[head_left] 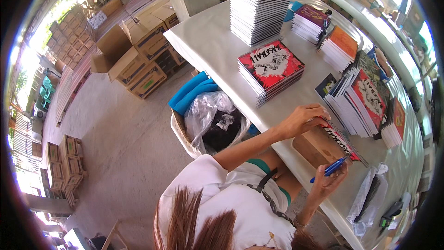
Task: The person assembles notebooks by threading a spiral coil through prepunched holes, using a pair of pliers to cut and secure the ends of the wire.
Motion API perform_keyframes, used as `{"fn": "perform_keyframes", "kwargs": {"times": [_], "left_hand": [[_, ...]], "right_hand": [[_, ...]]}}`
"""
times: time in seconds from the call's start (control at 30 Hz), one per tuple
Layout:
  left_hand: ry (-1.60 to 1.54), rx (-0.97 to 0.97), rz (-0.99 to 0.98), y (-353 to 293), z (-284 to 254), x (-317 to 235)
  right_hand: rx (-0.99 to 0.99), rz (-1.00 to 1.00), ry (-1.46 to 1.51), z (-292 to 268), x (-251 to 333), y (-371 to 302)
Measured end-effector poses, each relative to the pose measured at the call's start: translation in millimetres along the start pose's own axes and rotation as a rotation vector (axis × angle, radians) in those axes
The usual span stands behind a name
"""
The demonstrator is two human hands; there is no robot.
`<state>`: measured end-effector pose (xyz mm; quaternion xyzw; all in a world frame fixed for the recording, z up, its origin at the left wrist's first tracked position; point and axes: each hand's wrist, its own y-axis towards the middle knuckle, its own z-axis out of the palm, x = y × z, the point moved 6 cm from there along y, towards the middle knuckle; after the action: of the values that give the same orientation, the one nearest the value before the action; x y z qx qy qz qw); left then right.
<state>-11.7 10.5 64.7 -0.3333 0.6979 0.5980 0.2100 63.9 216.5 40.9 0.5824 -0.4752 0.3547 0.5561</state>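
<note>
A spiral notebook (336,138) with a red, black and white cover is tilted up on its edge, coil upward, at the near side of the table. The fingers of my left hand (307,119) are closed on its far end. Near its other end is my right hand (332,181), wrapped round a slim blue-handled tool (329,170) whose tip meets the notebook's coil. I cannot make out the tool's exact kind. A brown wooden block (311,151) lies under and beside the notebook. Beyond my left hand sits a neat stack of red spiral notebooks (272,67).
A tall stack of spiral notebooks (263,7) rises at the table's far side. Loose notebooks (358,99) lean to the right, near an orange-covered stack (341,45). White plastic wrapping (368,194) lies at right. Left of the table stand a bin with plastic (178,129) and cardboard boxes (148,41).
</note>
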Motion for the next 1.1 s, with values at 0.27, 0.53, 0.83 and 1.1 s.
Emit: {"fn": "perform_keyframes", "kwargs": {"times": [0.27,0.53,0.83,1.1], "left_hand": [[0.048,-0.003,-0.015,0,4,13],[0.051,-0.002,-0.199,9,14,11],[-0.143,-0.024,-0.370,2,9,24],[-0.194,-0.045,-0.350,-9,13,33]], "right_hand": [[0.042,-0.057,-0.243,19,-6,3],[0.112,0.032,-0.168,33,11,6],[0.181,0.071,-0.159,45,12,4],[0.144,-0.017,-0.323,51,17,11]]}}
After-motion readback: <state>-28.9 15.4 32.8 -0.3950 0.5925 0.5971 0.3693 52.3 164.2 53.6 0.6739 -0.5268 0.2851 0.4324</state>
